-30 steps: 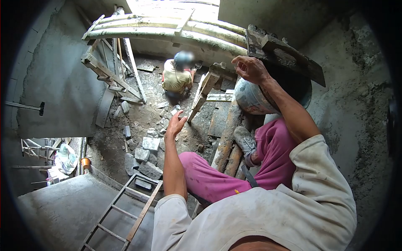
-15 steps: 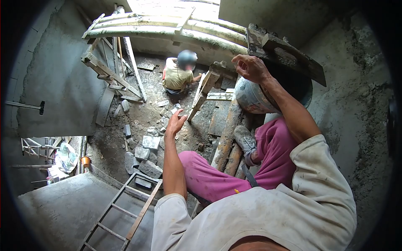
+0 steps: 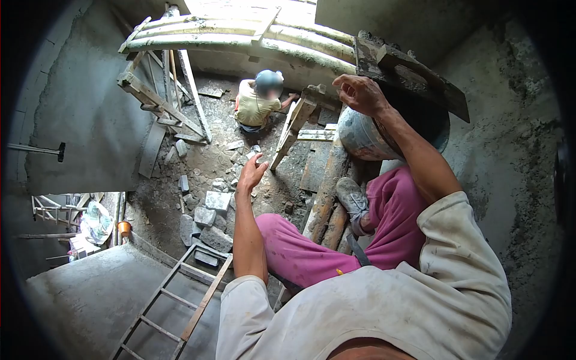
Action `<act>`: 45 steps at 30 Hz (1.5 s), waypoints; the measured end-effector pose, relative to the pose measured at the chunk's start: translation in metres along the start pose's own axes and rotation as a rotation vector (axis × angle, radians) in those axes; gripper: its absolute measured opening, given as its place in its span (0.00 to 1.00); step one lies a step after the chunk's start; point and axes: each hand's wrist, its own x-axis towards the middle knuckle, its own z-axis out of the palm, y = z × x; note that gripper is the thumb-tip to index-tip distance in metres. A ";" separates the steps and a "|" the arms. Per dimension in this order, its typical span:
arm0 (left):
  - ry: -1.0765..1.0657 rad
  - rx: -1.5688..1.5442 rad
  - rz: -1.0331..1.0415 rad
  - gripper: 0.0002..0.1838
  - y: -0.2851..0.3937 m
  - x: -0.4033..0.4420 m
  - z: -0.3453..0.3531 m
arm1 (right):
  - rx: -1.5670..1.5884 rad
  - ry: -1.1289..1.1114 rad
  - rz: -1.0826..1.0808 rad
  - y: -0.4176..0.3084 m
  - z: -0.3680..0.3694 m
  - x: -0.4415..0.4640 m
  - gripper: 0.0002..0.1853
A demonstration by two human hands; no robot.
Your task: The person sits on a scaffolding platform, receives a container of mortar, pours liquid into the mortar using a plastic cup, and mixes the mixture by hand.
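My left hand hangs in the air over the rubble floor, fingers apart and nothing in it. Curled fingers show on my right hand, which is raised at the near rim of a large grey bucket; its palm side is partly hidden, and nothing can be made out in it. Behind that hand a dark board with a flat-bladed tool lies across the bucket's top. The bucket stands beside round wooden poles, close to my shoe.
A co-worker in a helmet crouches on the floor below. Wooden trestles carry long poles. Broken blocks lie on the ground. A ladder leans at lower left, and a rough wall rises at right.
The co-worker has turned and stretched an arm to the right, toward the trestle. My hands have hardly moved; the view has shifted slightly.
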 end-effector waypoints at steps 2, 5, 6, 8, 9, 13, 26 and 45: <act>0.004 0.008 -0.007 0.33 0.005 -0.003 -0.001 | 0.023 -0.008 0.013 -0.001 -0.001 0.000 0.14; 0.007 0.015 -0.008 0.33 0.006 -0.004 -0.001 | 0.003 0.001 0.006 -0.001 -0.001 0.000 0.13; 0.005 0.024 -0.007 0.33 0.006 -0.004 -0.001 | 0.005 -0.001 0.006 -0.001 -0.001 0.000 0.13; -0.002 0.037 -0.007 0.33 0.006 -0.003 -0.002 | 0.013 -0.004 0.007 0.000 -0.001 0.000 0.13; -0.003 0.039 -0.006 0.33 0.007 -0.003 -0.002 | 0.013 -0.003 0.008 0.000 0.000 0.001 0.13; -0.013 0.041 -0.012 0.34 0.008 -0.001 -0.001 | 0.020 0.003 0.005 0.001 0.000 0.001 0.13; -0.005 0.032 -0.013 0.33 0.000 0.002 -0.001 | 0.015 -0.007 0.013 0.001 -0.001 0.001 0.13; 0.024 0.030 -0.006 0.32 0.013 -0.005 -0.003 | 0.057 0.001 0.010 0.003 0.001 0.001 0.12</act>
